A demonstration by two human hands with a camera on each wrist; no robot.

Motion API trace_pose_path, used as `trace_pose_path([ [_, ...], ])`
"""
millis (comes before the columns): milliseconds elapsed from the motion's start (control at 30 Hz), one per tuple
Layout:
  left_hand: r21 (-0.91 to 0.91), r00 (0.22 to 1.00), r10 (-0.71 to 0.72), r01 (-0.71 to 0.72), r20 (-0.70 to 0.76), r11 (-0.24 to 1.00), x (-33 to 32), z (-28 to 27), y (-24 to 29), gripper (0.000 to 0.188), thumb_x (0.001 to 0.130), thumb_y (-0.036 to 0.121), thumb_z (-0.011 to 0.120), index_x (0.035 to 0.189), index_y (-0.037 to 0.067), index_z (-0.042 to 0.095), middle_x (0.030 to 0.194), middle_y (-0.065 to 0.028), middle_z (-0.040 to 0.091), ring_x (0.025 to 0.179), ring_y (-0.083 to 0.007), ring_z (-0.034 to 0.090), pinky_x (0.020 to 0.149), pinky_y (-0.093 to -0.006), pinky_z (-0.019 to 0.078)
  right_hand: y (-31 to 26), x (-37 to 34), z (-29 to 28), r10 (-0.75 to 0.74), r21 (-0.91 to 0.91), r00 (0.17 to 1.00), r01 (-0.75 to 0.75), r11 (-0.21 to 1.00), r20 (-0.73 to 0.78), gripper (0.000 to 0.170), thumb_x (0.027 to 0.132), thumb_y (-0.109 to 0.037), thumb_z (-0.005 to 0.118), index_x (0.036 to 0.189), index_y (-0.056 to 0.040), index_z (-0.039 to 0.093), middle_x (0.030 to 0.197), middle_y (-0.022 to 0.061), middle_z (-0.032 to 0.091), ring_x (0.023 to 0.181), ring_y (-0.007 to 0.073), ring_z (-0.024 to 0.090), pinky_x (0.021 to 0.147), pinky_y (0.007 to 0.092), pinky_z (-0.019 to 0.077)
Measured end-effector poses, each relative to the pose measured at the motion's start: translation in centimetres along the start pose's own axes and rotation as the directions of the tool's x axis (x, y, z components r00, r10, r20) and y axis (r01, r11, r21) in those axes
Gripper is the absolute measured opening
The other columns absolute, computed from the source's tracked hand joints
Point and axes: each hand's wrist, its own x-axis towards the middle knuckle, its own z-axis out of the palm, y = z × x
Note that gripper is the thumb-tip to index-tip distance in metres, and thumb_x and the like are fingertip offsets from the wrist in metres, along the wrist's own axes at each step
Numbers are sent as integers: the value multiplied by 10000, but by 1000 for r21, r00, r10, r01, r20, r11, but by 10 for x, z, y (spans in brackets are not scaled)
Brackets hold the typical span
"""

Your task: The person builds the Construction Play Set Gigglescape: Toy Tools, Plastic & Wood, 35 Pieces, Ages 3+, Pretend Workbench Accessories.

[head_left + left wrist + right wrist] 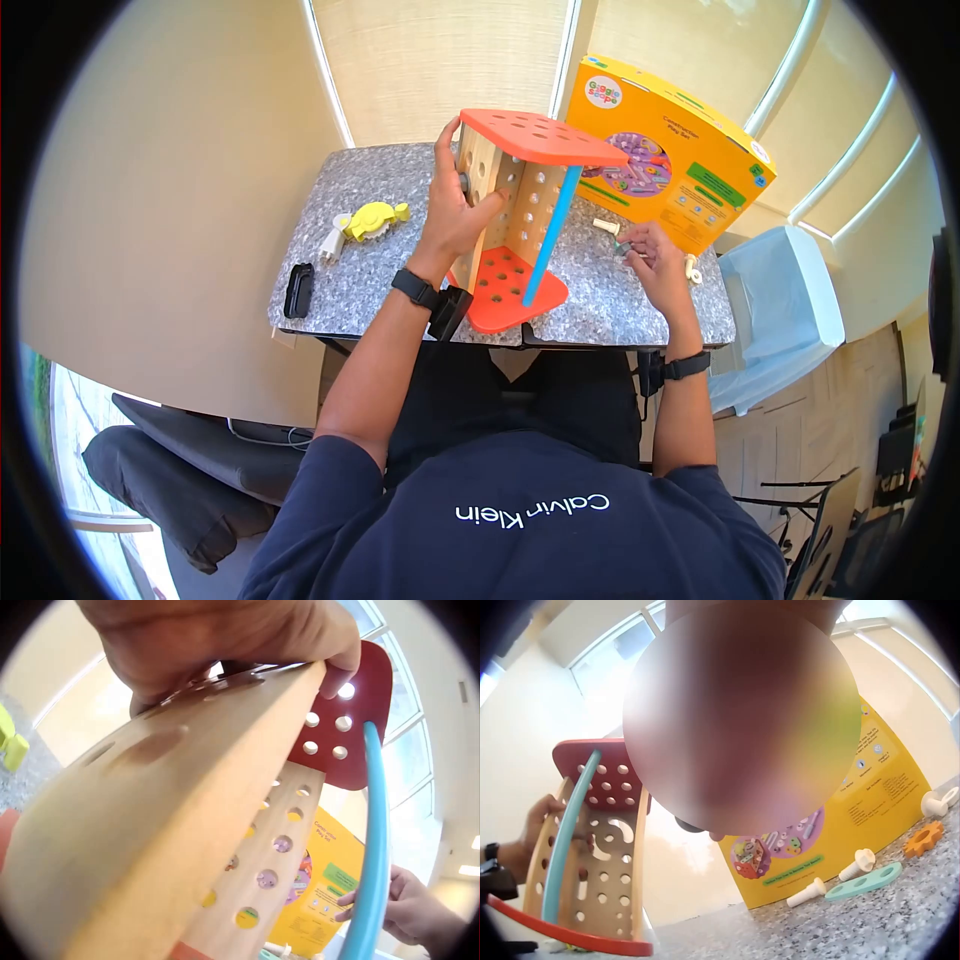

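Note:
A toy toolbox [505, 210] stands on end, with red end plates, wooden panels full of holes and a blue rod [552, 235]. My left hand [455, 205] grips its left wooden panel [172, 802], thumb on the inner face and fingers around the outside. Beside those fingers a grey knob [464, 182] shows on the panel. To the right of the toolbox, my right hand [655, 265] pinches a small dark grey piece [688, 825] at its fingertips; its exact kind I cannot tell. A blurred disc covers most of this hand in the right wrist view.
A yellow play set box [670, 150] stands behind on the grey speckled table [380, 290]. White bolts [857, 864], a teal strip [866, 883] and an orange gear [924, 838] lie before it. At left are a yellow toy piece [372, 222] and a black case [298, 290].

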Motion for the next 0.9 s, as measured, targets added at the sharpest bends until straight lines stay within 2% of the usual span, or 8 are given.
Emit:
trace_pose_path([
  [100,-121,999,-43,45,24,992,-3,-2,-38,992,796,70,718,1632,147,191,1179,-132,553,1098,-241,614,929,-386,540,-22,-9,3,35,-42,998,-33,999,50,198,914,61,666,1095,-3,715,1073,88,705,980,184,728,816,288,608],
  [300,-311,985,-113,148,129,939,-9,-2,-63,935,859,101,693,1633,170,173,1134,-97,524,1028,-183,569,853,-323,534,-62,-11,25,-197,-175,968,224,959,157,193,954,25,652,1142,10,696,1051,96,736,923,178,760,752,282,613],
  [367,-387,975,-144,199,168,900,-12,2,-67,910,886,127,685,1632,171,166,1145,-99,524,1043,-181,565,847,-316,532,-67,-5,44,-85,55,993,81,995,86,160,972,8,644,1123,13,697,1036,99,741,873,185,773,715,281,616],
  [500,-479,972,-158,224,174,849,-17,5,-72,788,948,198,662,1595,160,213,1189,-95,531,1086,-172,554,852,-316,526,-63,9,75,-93,114,993,84,990,76,118,981,2,642,1089,24,682,1021,98,749,848,180,778,686,283,620],
  [600,-504,971,-164,232,176,832,-19,6,-67,715,971,238,654,1561,143,262,1231,-90,531,1120,-166,546,918,-331,508,-63,18,87,-88,98,993,80,992,77,86,954,5,651,1038,23,663,954,134,740,821,240,771,675,334,612],
  [667,-512,975,-156,215,156,831,-20,4,-67,680,980,253,646,1544,133,284,1253,-86,528,1134,-164,541,957,-338,495,-67,25,93,-356,-257,929,370,893,99,96,906,7,666,1000,15,648,927,186,703,817,350,726,702,417,588],
  [767,-490,982,-107,172,158,855,-20,1,-77,641,1007,330,618,1525,115,308,1279,-82,519,1152,-162,532,1010,-343,468,-80,28,104,-417,-344,903,426,837,104,119,858,14,669,975,8,647,926,221,668,839,430,663,746,476,555],
  [900,-547,979,-68,165,194,821,-19,-1,-78,635,1030,418,575,1517,98,320,1301,-84,515,1170,-162,524,1011,-347,467,-74,46,120,-445,-235,885,465,853,138,114,853,27,660,963,6,644,969,217,680,837,423,675,737,479,556],
])
